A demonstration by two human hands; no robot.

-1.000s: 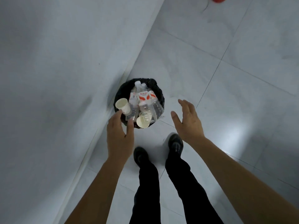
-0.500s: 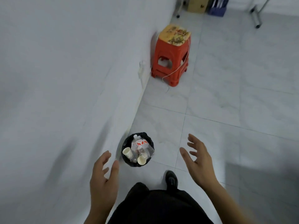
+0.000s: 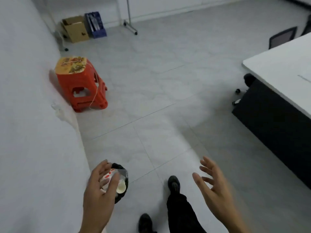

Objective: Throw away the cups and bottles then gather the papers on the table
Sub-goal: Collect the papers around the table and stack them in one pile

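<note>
A small black bin stands on the floor by the white wall. It holds clear bottles with red-and-white labels and a paper cup. My left hand hovers in front of the bin with fingers spread, holding nothing and hiding part of it. My right hand is open too, raised over the floor to the right of my legs. A corner of the white table shows at the right edge; no papers are visible on it.
A red plastic stool with a printed top stands against the wall ahead. A cardboard box and a blue crate sit in the far corner beside a metal stand leg. A dark chair stands behind the table.
My view has lifted and swung right, away from the bin, bringing the table and far corner into sight. Both hands stay open and empty; the bin has slid to the bottom of the frame.
</note>
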